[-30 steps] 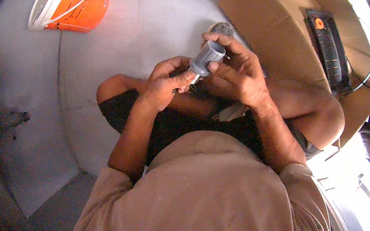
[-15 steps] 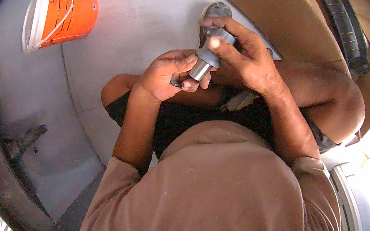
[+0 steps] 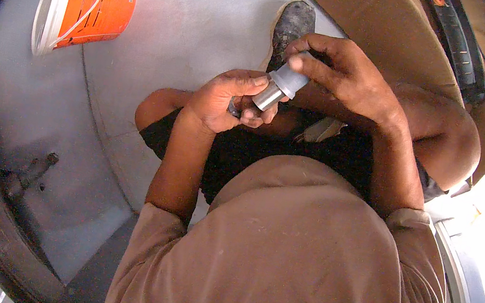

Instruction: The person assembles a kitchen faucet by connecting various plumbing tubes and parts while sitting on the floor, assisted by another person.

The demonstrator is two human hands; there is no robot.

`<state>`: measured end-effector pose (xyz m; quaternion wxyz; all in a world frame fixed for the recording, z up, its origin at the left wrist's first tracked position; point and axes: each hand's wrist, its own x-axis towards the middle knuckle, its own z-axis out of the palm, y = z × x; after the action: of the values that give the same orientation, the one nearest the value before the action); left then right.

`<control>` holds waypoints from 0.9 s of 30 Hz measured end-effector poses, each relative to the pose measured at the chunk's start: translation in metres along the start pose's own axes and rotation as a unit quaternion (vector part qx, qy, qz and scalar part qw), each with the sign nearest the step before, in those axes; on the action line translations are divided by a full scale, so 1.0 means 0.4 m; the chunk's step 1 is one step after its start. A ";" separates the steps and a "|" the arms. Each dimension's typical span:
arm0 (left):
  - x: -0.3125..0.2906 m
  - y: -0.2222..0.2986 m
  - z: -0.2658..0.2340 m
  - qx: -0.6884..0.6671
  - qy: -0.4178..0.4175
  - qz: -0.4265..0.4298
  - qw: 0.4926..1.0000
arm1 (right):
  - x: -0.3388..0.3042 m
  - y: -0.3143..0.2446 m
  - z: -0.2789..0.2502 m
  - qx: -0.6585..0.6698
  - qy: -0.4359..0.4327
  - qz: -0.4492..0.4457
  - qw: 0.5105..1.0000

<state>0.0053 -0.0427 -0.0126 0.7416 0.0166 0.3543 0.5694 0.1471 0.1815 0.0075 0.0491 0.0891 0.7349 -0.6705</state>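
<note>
Head view, and both hands are on the piece: the left grip [image 3: 220, 100] pinches the metal cylinder [image 3: 269, 97] between thumb and fingers, while the right grip [image 3: 351, 80] has thumb and fingertips closed on the grey sleeve [image 3: 291, 81], just beyond. And there's the change: against a second ago, bright metal now shows below the sleeve's collar, so the two parts appear to sit in line, though whether they're locked I cannot tell. Edges next! Folded legs [image 3: 442, 139] flank both grips, and a dark shoe [image 3: 296, 22] crowds the sleeve's far side. Cardboard [image 3: 389, 36] walls off beyond the right grip. Most room lies left of the left grip, where grey floor [image 3: 136, 68] runs to an orange bucket [image 3: 103, 14], well apart.
</note>
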 end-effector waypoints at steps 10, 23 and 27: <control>-0.012 -0.013 -0.014 0.005 -0.037 0.036 0.999 | -0.007 -0.056 0.017 0.088 -0.028 0.095 0.991; 0.014 -0.015 0.052 -0.083 0.021 0.209 0.974 | -0.018 -0.014 0.000 0.243 0.173 0.028 0.954; 0.035 0.009 0.052 -0.049 0.080 0.299 0.949 | -0.020 0.007 0.044 0.252 0.218 -0.052 0.941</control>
<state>0.0149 -0.0217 -0.0026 0.5059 0.0397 0.3632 0.7813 0.1549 0.1638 0.0047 -0.1713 0.2048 0.5381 -0.7995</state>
